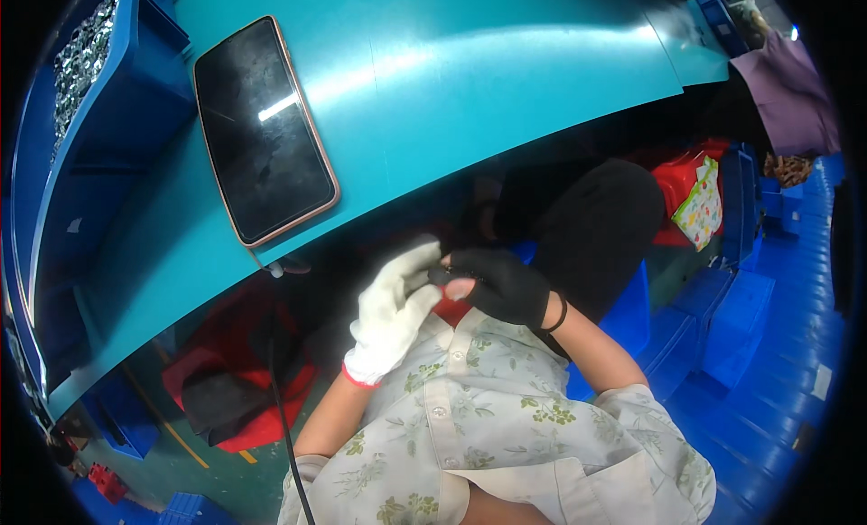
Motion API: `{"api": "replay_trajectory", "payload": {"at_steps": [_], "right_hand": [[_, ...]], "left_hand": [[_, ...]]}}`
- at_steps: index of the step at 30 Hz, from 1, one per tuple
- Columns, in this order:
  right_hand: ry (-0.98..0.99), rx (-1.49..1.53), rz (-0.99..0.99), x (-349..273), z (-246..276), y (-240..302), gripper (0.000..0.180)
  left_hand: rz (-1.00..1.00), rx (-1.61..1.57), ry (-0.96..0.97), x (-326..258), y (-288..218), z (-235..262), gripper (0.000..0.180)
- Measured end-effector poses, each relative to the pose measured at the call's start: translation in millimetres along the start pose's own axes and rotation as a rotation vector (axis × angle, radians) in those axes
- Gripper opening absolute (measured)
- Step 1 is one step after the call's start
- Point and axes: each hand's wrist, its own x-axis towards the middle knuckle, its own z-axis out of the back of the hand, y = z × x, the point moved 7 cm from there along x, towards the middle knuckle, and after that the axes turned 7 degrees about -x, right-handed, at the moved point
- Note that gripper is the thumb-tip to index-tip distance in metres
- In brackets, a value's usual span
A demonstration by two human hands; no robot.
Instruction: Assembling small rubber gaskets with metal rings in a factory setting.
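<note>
My left hand [395, 306], in a white knit glove with a red cuff edge, is held before my chest with its fingers bent and pressed together. Touching it at the fingertips is my right hand [499, 286], in a black glove that leaves the thumb tip bare, with a dark band round the wrist. Both hands are closed toward each other. Whatever lies between the fingertips is too small and dark to make out. The hands are below the near edge of the teal table [470, 92], over my lap.
A dark-screened phone [264, 132] lies on the table at the left. Beside it stands a blue bin [135, 110] of small shiny metal parts. A black cable [282, 408] hangs at my left. Red stools, blue crates [731, 331] and a patterned cloth [700, 204] are around me.
</note>
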Motion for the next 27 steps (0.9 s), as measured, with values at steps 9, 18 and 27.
{"api": "replay_trajectory", "payload": {"at_steps": [9,18,27], "right_hand": [[-0.066,0.425,-0.241,-6.4,-5.1,-15.7,0.035],[-0.141,0.301,-0.077,-2.8,-2.4,-1.4,0.026],[-0.063,0.449,-0.166,0.6,-15.5,-18.1,0.027]], "left_hand": [[0.279,-0.254,0.018,5.3,17.2,7.3,0.05],[0.273,-0.221,-0.026,4.2,20.8,1.0,0.048],[0.268,-0.184,-0.062,4.7,24.0,11.6,0.044]]}}
